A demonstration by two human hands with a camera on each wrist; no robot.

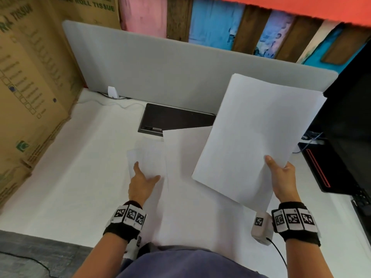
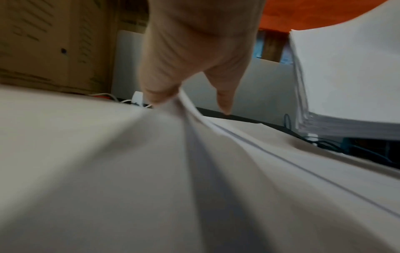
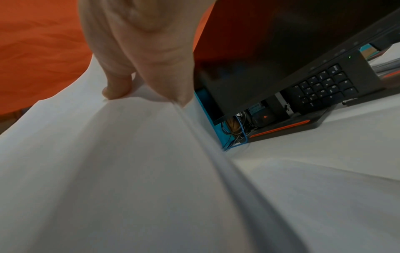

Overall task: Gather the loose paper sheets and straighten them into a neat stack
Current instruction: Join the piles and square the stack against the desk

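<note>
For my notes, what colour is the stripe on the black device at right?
Red-orange stripe, clearest in the right wrist view.

Right hand fingers — hidden under paper stack

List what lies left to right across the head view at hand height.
Cardboard box → left hand pinching loose sheets → paper stack → right hand gripping it → black monitor.
</note>
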